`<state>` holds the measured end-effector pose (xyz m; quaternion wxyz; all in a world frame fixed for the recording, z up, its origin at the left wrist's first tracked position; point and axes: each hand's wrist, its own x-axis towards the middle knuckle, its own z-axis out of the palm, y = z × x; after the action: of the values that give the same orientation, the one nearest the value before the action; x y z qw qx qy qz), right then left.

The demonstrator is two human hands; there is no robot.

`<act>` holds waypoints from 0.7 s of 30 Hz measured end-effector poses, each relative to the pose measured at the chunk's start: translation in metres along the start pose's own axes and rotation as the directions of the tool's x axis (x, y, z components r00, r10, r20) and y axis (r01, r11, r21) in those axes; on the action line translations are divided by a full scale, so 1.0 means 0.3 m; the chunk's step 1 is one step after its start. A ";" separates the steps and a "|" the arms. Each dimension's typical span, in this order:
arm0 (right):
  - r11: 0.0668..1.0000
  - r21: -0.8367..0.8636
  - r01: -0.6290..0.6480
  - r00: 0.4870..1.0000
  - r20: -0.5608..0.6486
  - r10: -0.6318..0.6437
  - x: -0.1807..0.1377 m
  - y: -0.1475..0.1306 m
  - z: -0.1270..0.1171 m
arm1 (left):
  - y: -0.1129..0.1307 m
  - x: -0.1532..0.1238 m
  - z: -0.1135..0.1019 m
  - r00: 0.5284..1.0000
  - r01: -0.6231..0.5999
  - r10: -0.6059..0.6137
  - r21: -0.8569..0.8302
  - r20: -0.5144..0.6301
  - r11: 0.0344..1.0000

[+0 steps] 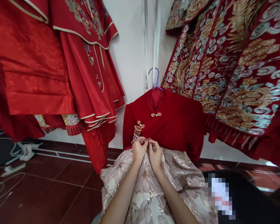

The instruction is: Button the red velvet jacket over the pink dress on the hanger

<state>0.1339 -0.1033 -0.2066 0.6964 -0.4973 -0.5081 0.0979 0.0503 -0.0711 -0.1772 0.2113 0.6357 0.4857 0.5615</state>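
A red velvet top (170,124) hangs in front of me on a purple hanger (156,81). Pale floral brocade skirt fabric (146,193) spreads from its waist toward me; I cannot tell whether the two are joined. My left hand (139,150) and my right hand (155,152) meet at the waist, fingertips pinched close together. Between them is a tiny dark red and gold detail, too small to name. A beaded fan-shaped brooch with tassels (137,130) sits on the chest beside my left hand. A jewelled clasp (156,114) closes the collar.
Red garments with cream piping (91,74) hang at the left, and heavily embroidered red garments (238,68) at the right. A white rack pole (156,40) stands behind the hanger. Cables and a power strip (15,169) lie on the tiled floor near pale shoes (27,151).
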 end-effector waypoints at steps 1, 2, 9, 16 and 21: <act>1.000 -0.013 0.027 1.000 0.009 -0.027 -0.001 0.001 0.000 | 0.000 -0.001 0.000 1.000 -0.002 0.002 0.002 0.001 1.000; 0.998 -0.029 0.051 0.999 0.019 -0.051 -0.003 0.001 0.001 | 0.001 -0.002 -0.001 1.000 -0.004 0.004 0.003 0.003 1.000; 0.985 -0.136 0.102 0.994 0.055 -0.095 -0.010 0.010 0.006 | 0.003 -0.004 -0.001 1.000 0.019 -0.019 0.014 0.008 1.000; 0.988 -0.126 0.092 0.993 0.086 -0.082 -0.013 0.025 0.007 | 0.016 -0.004 -0.005 1.000 0.011 -0.011 0.010 0.018 1.000; 0.983 -0.154 0.103 0.985 0.153 -0.079 -0.012 0.031 0.005 | 0.013 -0.002 -0.009 1.000 0.010 -0.011 0.008 0.020 1.000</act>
<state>0.1345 -0.1001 -0.2162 0.6184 -0.5196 -0.5864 0.0606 0.0494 -0.0740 -0.1738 0.2167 0.6396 0.4890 0.5521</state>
